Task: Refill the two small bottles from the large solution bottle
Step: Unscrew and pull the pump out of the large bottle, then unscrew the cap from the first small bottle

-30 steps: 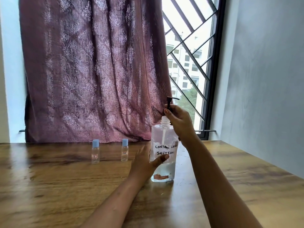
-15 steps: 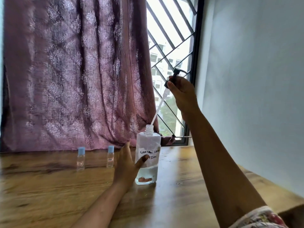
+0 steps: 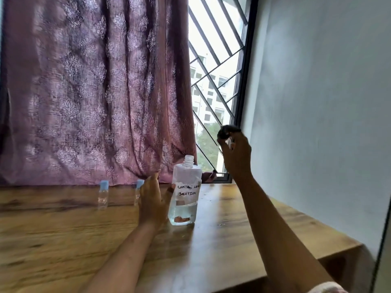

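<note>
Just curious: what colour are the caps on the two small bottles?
Light blue; the caps show best in the head view.

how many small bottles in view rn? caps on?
2, both blue-capped. The left small bottle stands apart, further left. The right small bottle is partly hidden behind the left hand, which grips the large solution bottle. None seems fully hidden.

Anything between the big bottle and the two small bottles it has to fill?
Both small bottles wear blue caps, so their mouths are closed. The left hand, holding the big bottle, lies between it and the nearer small bottle.
</note>
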A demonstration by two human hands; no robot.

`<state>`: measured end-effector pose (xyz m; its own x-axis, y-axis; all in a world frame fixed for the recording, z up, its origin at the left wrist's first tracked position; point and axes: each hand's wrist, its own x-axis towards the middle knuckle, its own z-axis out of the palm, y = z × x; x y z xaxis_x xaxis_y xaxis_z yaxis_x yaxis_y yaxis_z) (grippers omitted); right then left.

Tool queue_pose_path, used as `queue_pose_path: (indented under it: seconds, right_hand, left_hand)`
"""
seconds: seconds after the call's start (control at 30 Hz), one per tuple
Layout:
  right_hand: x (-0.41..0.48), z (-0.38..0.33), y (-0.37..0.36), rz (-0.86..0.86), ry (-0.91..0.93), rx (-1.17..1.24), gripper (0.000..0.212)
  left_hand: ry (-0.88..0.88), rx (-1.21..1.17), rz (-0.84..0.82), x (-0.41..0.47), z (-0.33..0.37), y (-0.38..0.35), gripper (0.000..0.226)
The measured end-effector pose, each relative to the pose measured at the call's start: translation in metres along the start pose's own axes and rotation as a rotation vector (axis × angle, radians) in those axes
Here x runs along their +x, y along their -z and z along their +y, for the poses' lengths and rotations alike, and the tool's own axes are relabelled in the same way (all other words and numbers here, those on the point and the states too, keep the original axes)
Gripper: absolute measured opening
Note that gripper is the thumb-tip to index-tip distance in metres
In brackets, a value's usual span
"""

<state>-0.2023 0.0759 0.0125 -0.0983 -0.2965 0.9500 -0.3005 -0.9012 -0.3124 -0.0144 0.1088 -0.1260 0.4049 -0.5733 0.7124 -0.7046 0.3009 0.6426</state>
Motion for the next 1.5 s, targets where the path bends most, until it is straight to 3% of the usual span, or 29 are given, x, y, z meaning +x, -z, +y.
queue_pose_path:
  seconds: [0.2, 0.33, 0.47, 0.6, 0.7, 0.8, 1.03, 1.17, 1.3, 1.4, 1.5]
  right_hand:
    - [-0.066, 0.067, -0.006, -0.372, -0.187, 0.054, 0.038]
    - [-0.103, 0.100, -0.012, -0.533, -0.204, -0.076, 0.032]
    - [-0.125, 0.124, -0.018, -0.718, -0.147, -0.212, 0.045]
    - [-0.129, 0.129, -0.015, -0.830, -0.204, -0.242, 0.040]
    - [-0.128, 0.124, -0.010, -0.830, -0.265, -0.247, 0.046]
    - [-0.126, 0.113, -0.005, -0.713, -0.269, -0.284, 0.053]
    - [-0.100, 0.048, -0.005, 0.038, -0.152, -0.154, 0.038]
    - [-0.086, -0.011, -0.030, 0.221, 0.009, -0.051, 0.031]
    - [-0.089, -0.050, -0.075, 0.060, 0.126, 0.082, 0.028]
    - [-0.104, -0.047, -0.123, -0.167, 0.002, 0.129, 0.024]
    - [-0.119, -0.026, -0.162, -0.411, -0.224, 0.028, 0.030]
  left_hand:
    - [-0.011, 0.069, -0.025, 0.003, -0.016, 0.001, 0.099]
    - [0.030, 0.099, -0.087, 0.004, -0.019, -0.002, 0.081]
    - [0.036, 0.085, -0.133, 0.003, -0.020, -0.008, 0.063]
    - [0.044, 0.093, -0.156, 0.003, -0.024, -0.009, 0.068]
    - [0.060, 0.093, -0.167, 0.000, -0.024, -0.007, 0.065]
    - [0.059, 0.098, -0.152, -0.004, -0.020, -0.006, 0.062]
    - [0.087, 0.142, -0.141, -0.005, -0.014, 0.004, 0.055]
    - [0.078, 0.130, -0.119, 0.011, -0.033, 0.039, 0.055]
    - [0.051, 0.254, -0.056, 0.025, -0.054, 0.072, 0.056]
    - [0.065, 0.271, -0.055, 0.018, -0.065, 0.080, 0.058]
    - [0.072, 0.301, -0.112, 0.016, -0.074, 0.078, 0.061]
